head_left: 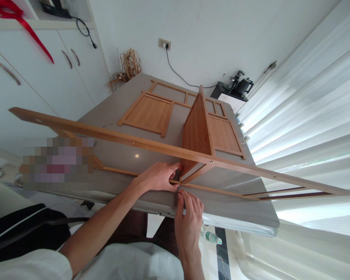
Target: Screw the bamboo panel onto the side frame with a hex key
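Note:
A wooden frame [113, 134] of long rails stands across the near side of the table. From it an upright wooden panel [196, 126] runs back towards the wall. My left hand [160, 177] is closed around the lower rail [216, 189], where the panel's end meets it. Just below that joint, my right hand [189, 212] pinches a small, thin metal piece [179, 189] against the rail's near face. Its exact kind is too small to tell. A round metal fastener [212, 162] shows in the upper rail.
On the grey-covered table [271, 217] lie a flat wooden panel [148, 112] and another panel [226, 134] behind the frame. Small loose parts [242, 144] sit near the right edge. White cabinets [32, 74] stand left, curtains [309, 116] hang right. A bottle [212, 237] is below.

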Demonstrator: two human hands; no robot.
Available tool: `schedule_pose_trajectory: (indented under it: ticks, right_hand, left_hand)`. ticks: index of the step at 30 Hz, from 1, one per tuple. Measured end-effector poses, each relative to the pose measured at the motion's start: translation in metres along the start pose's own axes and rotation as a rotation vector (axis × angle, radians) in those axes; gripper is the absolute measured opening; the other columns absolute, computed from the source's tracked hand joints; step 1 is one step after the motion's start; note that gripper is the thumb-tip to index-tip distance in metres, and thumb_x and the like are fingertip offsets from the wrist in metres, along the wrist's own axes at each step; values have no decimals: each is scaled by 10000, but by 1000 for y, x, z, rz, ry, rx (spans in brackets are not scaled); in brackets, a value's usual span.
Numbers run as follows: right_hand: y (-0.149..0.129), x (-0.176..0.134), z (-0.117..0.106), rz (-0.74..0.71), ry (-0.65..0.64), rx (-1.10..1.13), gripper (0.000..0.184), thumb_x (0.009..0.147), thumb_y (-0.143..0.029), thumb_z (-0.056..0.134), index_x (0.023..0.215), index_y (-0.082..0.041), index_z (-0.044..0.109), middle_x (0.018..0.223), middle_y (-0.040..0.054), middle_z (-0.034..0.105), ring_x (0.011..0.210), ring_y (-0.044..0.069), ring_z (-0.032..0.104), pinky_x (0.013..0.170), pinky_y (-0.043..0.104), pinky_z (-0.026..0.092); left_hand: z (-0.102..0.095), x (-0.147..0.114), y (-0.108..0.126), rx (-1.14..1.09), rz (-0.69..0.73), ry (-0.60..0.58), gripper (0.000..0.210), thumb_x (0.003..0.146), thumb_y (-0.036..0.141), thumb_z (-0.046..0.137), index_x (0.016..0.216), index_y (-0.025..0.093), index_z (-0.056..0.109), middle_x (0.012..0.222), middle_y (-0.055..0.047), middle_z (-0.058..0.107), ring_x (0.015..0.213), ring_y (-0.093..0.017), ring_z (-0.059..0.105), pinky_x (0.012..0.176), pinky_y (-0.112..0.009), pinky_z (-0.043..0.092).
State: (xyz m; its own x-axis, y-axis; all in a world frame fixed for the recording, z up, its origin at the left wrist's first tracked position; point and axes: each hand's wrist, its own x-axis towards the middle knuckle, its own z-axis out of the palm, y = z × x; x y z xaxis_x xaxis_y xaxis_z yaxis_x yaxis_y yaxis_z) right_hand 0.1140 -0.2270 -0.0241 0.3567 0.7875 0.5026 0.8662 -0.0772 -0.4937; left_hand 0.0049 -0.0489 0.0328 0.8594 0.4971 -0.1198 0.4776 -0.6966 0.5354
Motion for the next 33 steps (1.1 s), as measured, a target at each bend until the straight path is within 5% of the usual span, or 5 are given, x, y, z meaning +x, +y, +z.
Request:
schedule_pose_trajectory:
  ticks: [13, 33]
  right_hand:
    - [1, -3, 1, 5, 27, 5, 194, 1068, -271, 536, 1169, -231, 697, 1026, 43, 778, 981, 208, 685, 927, 374, 454]
    - [3, -6, 4, 254, 53, 111, 224, 1053, -384, 546, 1068, -257, 729, 1044, 35, 772, 972, 199, 687, 868, 322, 485]
  left_hand:
    - [1, 0, -3, 9, 28, 10, 395, 985, 512, 652, 1178, 166, 639, 936, -23, 679, 774, -166, 652, 775, -366, 569]
    - [4, 0, -4, 33, 34, 13, 388, 995, 497, 646, 1193, 163, 637, 966, -31, 683, 798, -169, 661, 788, -373, 577]
